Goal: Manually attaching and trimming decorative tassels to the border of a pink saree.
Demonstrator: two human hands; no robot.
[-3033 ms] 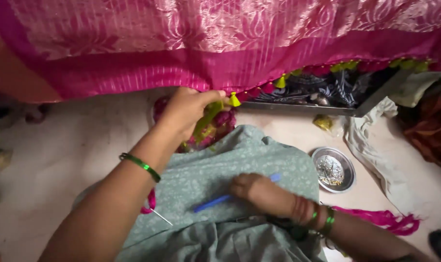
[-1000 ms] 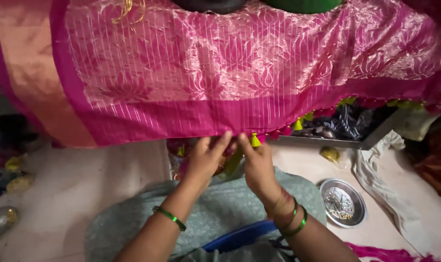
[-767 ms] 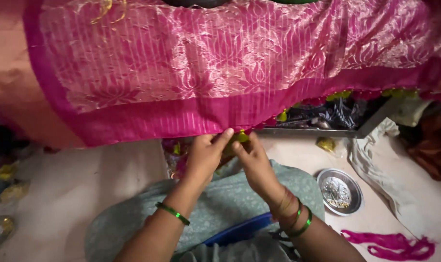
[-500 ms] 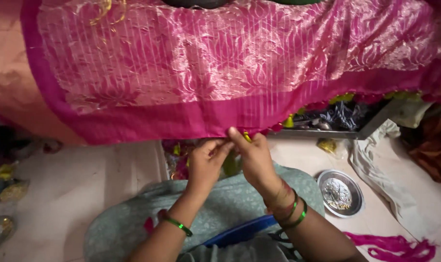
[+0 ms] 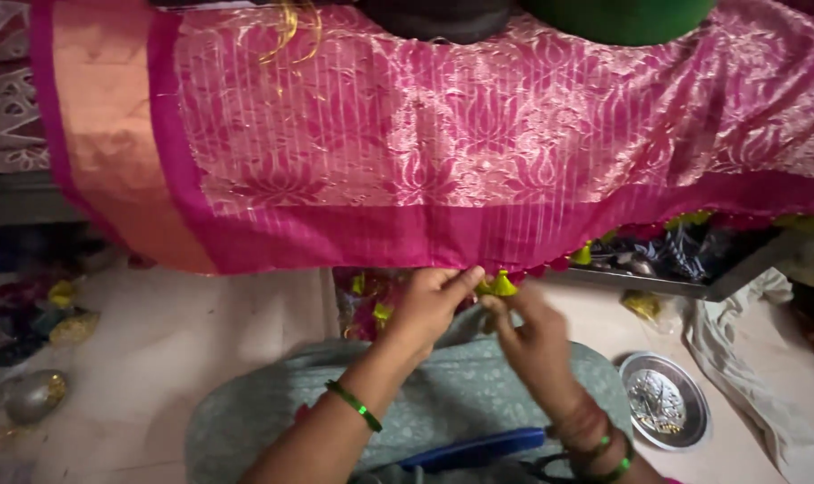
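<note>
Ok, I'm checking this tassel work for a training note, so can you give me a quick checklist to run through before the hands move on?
1. Left hand on the cloth hem: ok, fingers pinch the edge.
2. Right hand at the yellow tassel: ok, fingertips touch it.
3. Tassel fastened to the hem: cannot tell, the join is hidden.
4. Blue tool in reach: ok, it lies on the lap.
5. Steel dish nearby: ok, on the floor to the right.
</note>
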